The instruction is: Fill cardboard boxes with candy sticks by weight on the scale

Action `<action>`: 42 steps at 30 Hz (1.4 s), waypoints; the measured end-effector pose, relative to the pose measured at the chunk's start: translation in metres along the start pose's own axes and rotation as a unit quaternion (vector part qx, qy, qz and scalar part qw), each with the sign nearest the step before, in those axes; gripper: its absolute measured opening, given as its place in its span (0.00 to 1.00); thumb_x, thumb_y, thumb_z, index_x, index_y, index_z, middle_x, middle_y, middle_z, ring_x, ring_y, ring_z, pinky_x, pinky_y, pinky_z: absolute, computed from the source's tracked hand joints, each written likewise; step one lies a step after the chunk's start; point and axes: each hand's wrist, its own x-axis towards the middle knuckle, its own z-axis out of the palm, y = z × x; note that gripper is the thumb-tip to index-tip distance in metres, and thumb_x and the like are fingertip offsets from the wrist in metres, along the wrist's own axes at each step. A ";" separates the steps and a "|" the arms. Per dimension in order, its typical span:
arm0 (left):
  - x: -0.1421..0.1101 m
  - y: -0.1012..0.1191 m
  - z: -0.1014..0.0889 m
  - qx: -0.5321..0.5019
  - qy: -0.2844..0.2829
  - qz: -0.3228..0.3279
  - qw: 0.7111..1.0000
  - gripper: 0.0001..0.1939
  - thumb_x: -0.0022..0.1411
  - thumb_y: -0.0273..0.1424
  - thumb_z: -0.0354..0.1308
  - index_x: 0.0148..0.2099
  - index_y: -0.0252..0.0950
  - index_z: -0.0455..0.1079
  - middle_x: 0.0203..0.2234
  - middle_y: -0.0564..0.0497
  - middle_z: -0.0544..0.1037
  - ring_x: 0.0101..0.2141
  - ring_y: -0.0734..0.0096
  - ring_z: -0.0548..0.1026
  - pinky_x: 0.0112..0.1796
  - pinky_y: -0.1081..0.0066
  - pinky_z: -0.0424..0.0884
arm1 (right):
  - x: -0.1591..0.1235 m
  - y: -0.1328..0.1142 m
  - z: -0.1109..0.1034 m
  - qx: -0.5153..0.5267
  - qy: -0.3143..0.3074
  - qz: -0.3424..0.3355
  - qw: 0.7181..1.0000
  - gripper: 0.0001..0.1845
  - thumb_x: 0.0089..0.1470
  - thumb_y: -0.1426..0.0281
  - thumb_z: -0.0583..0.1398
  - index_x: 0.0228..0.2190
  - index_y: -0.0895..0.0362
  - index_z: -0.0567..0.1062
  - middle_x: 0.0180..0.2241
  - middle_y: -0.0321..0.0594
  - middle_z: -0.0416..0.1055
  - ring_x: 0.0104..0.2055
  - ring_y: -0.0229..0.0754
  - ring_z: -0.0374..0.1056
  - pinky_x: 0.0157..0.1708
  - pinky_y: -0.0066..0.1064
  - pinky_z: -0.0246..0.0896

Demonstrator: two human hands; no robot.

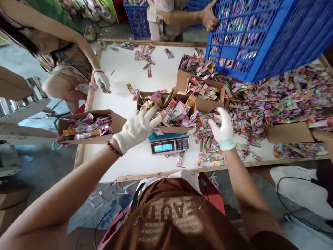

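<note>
My left hand point(139, 128), in a white glove with fingertips bare, is spread over the near left corner of an open cardboard box point(177, 130). Pink, orange and green candy sachets point(179, 113) fill that box, which rests on a digital scale point(169, 144) with a lit display. Beyond the box's right side, my right hand point(223, 129), also gloved, hovers at the edge of a large heap of sachets point(255, 104). Its thumb and fingers are curved but apart. No sachet is plainly gripped in either hand.
Another filled box point(118, 121) stands at the table's left edge, two more point(183, 81) behind the scale. A person holds a tilted blue crate point(265, 66) over the heap. A co-worker's gloved hand point(102, 80) is at left. An open box point(290, 132) sits front right.
</note>
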 end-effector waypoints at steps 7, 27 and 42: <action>0.025 -0.015 -0.012 -0.114 -0.017 0.074 0.991 0.15 0.66 0.28 0.52 0.48 0.37 0.79 0.45 0.43 0.80 0.45 0.60 0.78 0.46 0.63 0.75 | 0.100 -0.115 0.029 -0.117 -0.266 -0.196 0.937 0.36 0.60 0.77 0.60 0.68 0.52 0.67 0.69 0.51 0.61 0.56 0.53 0.72 0.54 0.44 0.70; 0.134 0.135 -0.120 -0.248 0.078 0.202 0.944 0.24 0.72 0.27 0.55 0.68 0.27 0.64 0.71 0.41 0.63 0.69 0.63 0.62 0.64 0.68 0.63 | 0.037 -0.088 -0.182 -0.224 0.024 0.042 0.974 0.29 0.66 0.58 0.58 0.66 0.36 0.66 0.62 0.42 0.70 0.65 0.62 0.67 0.63 0.61 0.61; 0.013 -0.023 -0.039 -0.287 0.220 -0.110 0.926 0.11 0.66 0.34 0.59 0.47 0.34 0.77 0.37 0.45 0.77 0.32 0.68 0.72 0.37 0.64 0.70 | 0.084 -0.144 0.044 -0.118 -0.178 -0.069 0.974 0.35 0.62 0.49 0.66 0.59 0.61 0.72 0.55 0.53 0.74 0.48 0.50 0.76 0.47 0.44 0.75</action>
